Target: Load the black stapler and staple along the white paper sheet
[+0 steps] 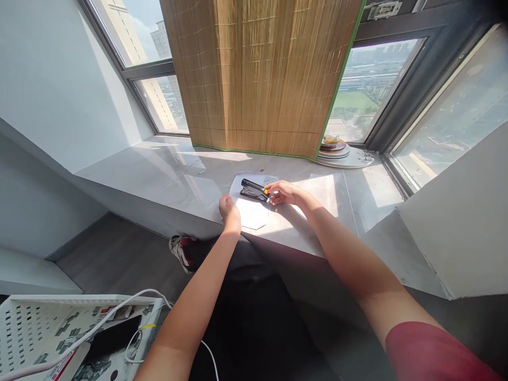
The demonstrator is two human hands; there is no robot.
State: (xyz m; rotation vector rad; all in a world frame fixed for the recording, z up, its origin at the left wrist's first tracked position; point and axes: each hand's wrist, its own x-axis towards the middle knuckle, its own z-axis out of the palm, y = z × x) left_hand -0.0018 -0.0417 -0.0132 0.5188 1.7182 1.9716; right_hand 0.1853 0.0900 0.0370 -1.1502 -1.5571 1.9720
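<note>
A black stapler [254, 190] with an orange-yellow part at its right end lies over white sheets of paper [254, 214] on the stone window ledge. My right hand [282, 191] has its fingers curled around the right end of the stapler. At the left edge of the paper, my left hand [230, 212] is closed, its fingertips largely hidden behind the hand, and it seems to pinch the sheets. Some dark print shows on the upper right part of the paper. Strong sunlight washes out the lower part.
A bamboo blind [257, 79] hangs over the window behind the ledge [151, 169]. Stacked plates [337, 153] stand at the back right. Low on the left is a white perforated basket [27, 328] with a dark phone-like slab [113, 338] and a white cable [115, 308].
</note>
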